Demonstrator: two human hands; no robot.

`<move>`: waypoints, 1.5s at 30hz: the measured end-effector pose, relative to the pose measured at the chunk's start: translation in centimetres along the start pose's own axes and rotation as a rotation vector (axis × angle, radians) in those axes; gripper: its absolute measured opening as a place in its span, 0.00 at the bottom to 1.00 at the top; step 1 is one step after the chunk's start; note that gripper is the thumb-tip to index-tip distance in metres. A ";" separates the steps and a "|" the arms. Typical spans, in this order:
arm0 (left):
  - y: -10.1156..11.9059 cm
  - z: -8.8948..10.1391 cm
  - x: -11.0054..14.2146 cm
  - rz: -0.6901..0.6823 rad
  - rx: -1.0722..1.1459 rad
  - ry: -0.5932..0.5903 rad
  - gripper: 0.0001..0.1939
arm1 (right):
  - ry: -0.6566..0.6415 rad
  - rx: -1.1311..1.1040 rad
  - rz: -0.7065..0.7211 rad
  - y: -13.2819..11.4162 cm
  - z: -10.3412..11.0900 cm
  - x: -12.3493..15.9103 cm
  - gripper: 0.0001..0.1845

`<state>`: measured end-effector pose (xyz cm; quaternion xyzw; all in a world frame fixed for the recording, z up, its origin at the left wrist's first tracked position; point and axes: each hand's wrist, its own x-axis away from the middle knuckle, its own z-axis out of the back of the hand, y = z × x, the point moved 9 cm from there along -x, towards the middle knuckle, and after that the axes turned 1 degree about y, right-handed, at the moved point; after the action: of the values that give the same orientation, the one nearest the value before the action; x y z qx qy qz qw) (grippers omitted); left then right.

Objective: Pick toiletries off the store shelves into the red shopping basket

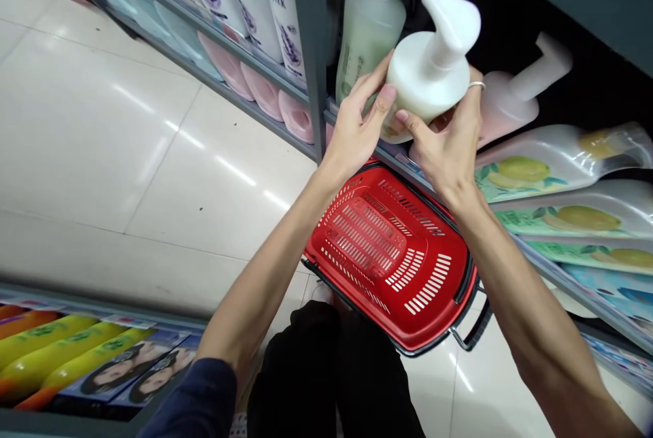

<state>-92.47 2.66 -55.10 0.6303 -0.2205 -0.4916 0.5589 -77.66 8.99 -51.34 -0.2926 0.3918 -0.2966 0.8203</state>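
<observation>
Both my hands clasp a pump bottle (423,88) with a white pump head, near the front of a shelf. My left hand (360,118) grips its left side, thumb on the front. On the right side my right hand (451,139) is wrapped round it, with a ring on one finger. Most of the bottle's body is hidden beneath its broad white top. A pale green pump bottle (370,33) stands close behind my left fingers. Just right of my right hand is a pink pump bottle (505,105).
Below my arms a red shopping basket (433,315) with a black handle stands on the tiled floor (92,125). Bottles with yellow fruit labels (520,169) lie on the right shelf. A grey shelf post (309,23) rises left of my hands. Yellow bottles (66,349) fill the lower-left shelf.
</observation>
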 end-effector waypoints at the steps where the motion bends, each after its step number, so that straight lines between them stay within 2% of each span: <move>1: -0.6 -0.1 -0.2 0.011 0.012 0.009 0.34 | 0.004 0.008 0.009 0.2 -0.1 -0.1 0.44; 4: -1.8 -0.4 -0.7 0.026 0.034 0.030 0.29 | 0.055 0.069 0.068 0.5 0.2 -0.7 0.43; 6: -1.8 -0.8 -0.9 0.008 0.013 0.019 0.29 | 0.089 0.143 0.095 0.5 0.5 -1.0 0.42; 11: -0.5 -1.7 -0.9 -0.044 -0.126 -0.045 0.41 | 0.107 0.289 0.102 -0.8 0.9 -1.1 0.48; 13: -0.8 -1.8 -0.9 -0.076 -0.139 -0.040 0.41 | 0.065 0.352 0.061 -1.5 0.7 -1.4 0.49; 17: -4.2 -1.7 -1.0 -0.102 -0.112 0.032 0.29 | -0.022 0.470 -0.099 -2.6 0.6 -2.2 0.47; 20: -6.8 -2.3 0.0 -0.087 -0.084 0.050 0.29 | -0.040 0.502 -0.165 -3.4 1.0 -3.0 0.43; 22: -7.6 -3.0 1.2 -0.072 -0.079 0.047 0.29 | -0.046 0.502 -0.192 -3.6 1.2 -3.5 0.42; 27: -6.8 -4.8 3.9 -0.061 -0.123 0.034 0.33 | -0.021 0.535 -0.229 -2.4 1.6 -4.6 0.49; 32: -6.5 -5.8 4.9 -0.083 -0.146 0.029 0.36 | -0.032 0.530 -0.236 -1.9 1.4 -4.9 0.59; 35: -6.7 -5.8 5.0 -0.081 -0.137 0.032 0.35 | -0.032 0.551 -0.274 -2.1 1.3 -4.8 0.55; 38: -6.4 -5.7 5.3 -0.078 -0.117 0.018 0.33 | -0.084 0.595 -0.299 -2.1 0.7 -4.5 0.46; 41: -5.9 -5.2 5.8 -0.084 -0.103 0.019 0.30 | -0.081 0.564 -0.187 -2.9 0.2 -3.8 0.44; 43: -5.8 -4.3 6.2 -0.093 -0.127 0.070 0.25 | 0.007 0.516 -0.005 -4.3 0.3 -2.8 0.45; 45: -6.4 -2.2 6.6 -0.072 -0.165 0.179 0.20 | 0.134 0.462 0.211 -6.0 0.7 -0.8 0.41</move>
<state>-89.53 0.07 -63.72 0.6312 -0.1057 -0.4696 0.6082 -79.07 5.76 -46.35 -0.0346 0.3954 -0.3097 0.8640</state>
